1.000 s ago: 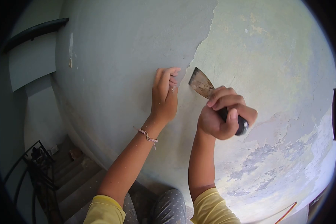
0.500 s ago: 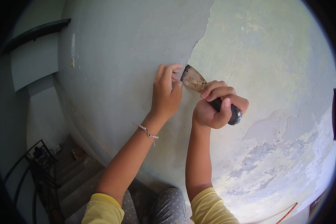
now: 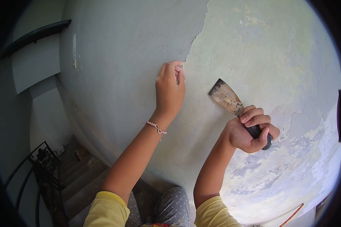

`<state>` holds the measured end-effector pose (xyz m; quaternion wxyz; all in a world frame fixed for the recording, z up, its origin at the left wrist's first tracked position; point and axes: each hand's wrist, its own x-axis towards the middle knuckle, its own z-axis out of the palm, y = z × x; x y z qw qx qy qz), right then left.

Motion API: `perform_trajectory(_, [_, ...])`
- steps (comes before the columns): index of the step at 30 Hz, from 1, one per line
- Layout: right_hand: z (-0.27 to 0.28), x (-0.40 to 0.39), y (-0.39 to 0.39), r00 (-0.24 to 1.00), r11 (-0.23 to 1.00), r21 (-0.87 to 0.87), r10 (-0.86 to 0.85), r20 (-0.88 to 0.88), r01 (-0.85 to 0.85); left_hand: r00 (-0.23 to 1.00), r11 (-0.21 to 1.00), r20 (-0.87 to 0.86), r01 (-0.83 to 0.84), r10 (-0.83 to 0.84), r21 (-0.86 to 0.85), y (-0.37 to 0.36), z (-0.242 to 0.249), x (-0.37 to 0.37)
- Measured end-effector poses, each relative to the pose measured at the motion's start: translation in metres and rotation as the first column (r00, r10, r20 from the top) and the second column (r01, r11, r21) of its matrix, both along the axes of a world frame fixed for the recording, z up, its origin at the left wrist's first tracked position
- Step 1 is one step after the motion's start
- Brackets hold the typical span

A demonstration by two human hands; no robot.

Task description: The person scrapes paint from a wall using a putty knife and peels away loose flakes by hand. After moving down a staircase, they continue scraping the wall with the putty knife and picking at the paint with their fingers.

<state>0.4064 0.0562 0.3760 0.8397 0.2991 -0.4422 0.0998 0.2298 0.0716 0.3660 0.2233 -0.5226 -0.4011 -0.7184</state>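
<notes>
My right hand (image 3: 253, 129) is closed around the dark handle of a paint scraper (image 3: 227, 97). The scraper's worn, stained blade points up and left, apart from the paint edge. At the torn border of the grey paint (image 3: 140, 41), my left hand (image 3: 171, 85) is pinched on the peeling paint edge (image 3: 181, 66); most of the pinched bit is hidden by the fingers. Right of that border, the wall shows a pale greenish bare surface (image 3: 238, 53). Small pale flecks lie on the left forearm.
Stairs (image 3: 81, 185) descend at the lower left beside a black metal railing (image 3: 24, 181). A dark handrail (image 3: 38, 33) runs along the upper left. Flaking patches (image 3: 261, 166) mark the lower right wall, and an orange stick-like thing (image 3: 292, 215) is below them.
The scraper has moved away from the paint edge, down and right with my right hand. My left hand's fingers have closed into a pinch at the edge, where the border now sits further left.
</notes>
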Motion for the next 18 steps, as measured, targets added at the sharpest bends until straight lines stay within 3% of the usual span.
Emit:
perform_trajectory(6, [-0.001,0.007,-0.004,1.000,1.000,-0.019,0.019,0.014,-0.019,0.994,0.993,-0.042,-0.101,0.103,0.056,0.008,-0.004,0.000])
perform_trajectory(8, [-0.001,0.009,-0.002,1.000,0.999,-0.041,0.023,0.001,-0.023,0.995,0.998,-0.081,0.056,-0.055,0.012,0.001,-0.008,-0.001])
perform_trajectory(12, [-0.003,0.013,0.003,0.999,0.998,-0.030,0.051,0.013,-0.051,0.998,0.999,-0.040,0.047,-0.048,-0.013,-0.007,-0.018,-0.011])
perform_trajectory(14, [-0.003,0.013,0.003,0.998,0.997,-0.049,0.058,0.006,-0.057,0.986,0.985,-0.009,-0.168,0.169,0.024,-0.008,-0.018,-0.015])
perform_trajectory(18, [-0.001,0.006,0.000,0.998,0.998,-0.021,0.056,0.000,-0.056,0.991,0.990,0.039,-0.128,0.125,0.066,-0.007,-0.003,-0.015])
